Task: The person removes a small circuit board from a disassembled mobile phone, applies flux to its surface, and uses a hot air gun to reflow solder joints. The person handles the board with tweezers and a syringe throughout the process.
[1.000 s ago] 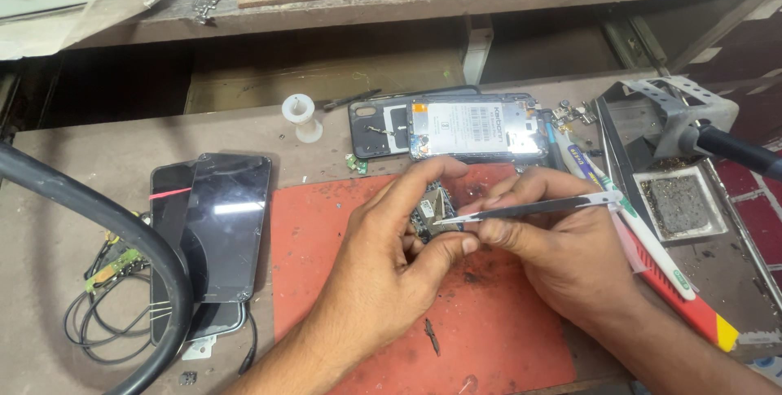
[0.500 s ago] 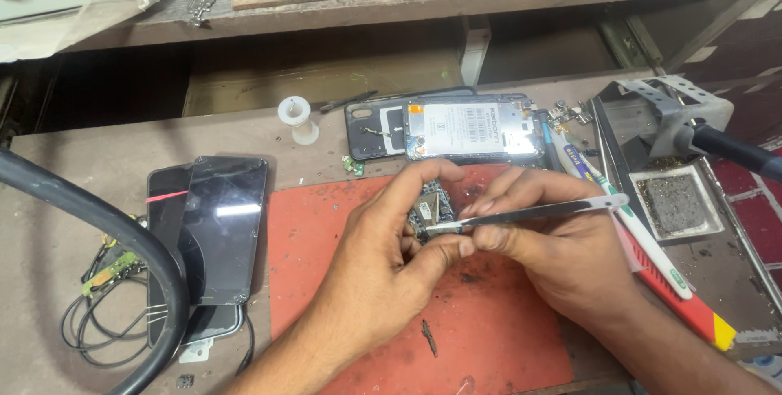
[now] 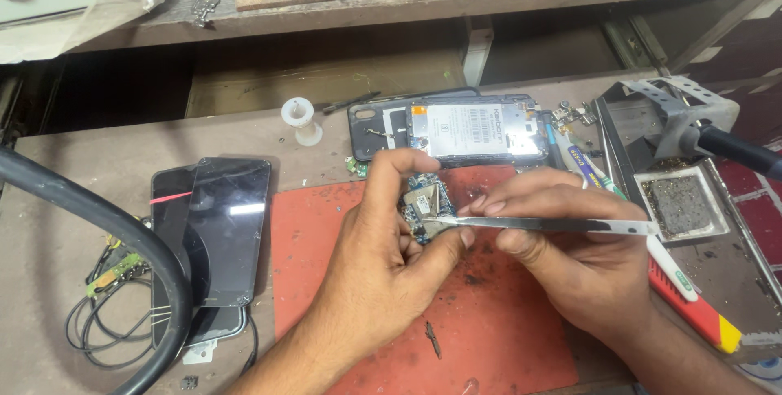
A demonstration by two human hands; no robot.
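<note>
Currently: black phone (image 3: 224, 232) lies far left on bench. Left hand (image 3: 383, 256) pinches small circuit board (image 3: 425, 204) above red mat (image 3: 326, 281). Right hand (image 3: 570, 265) grips tweezers (image 3: 554, 224), long axis horizontal, tips touching board from right.

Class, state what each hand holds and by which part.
The left hand pinches a small circuit board by its edges; the right hand grips metal tweezers along their middle, tips at the board.

Even, fairly bright light falls from above, glaring on the dark phone screen (image 3: 232, 224) left of the hands, soft shadows beneath them, the shelf recess beyond dim, focus sharp throughout.
</note>
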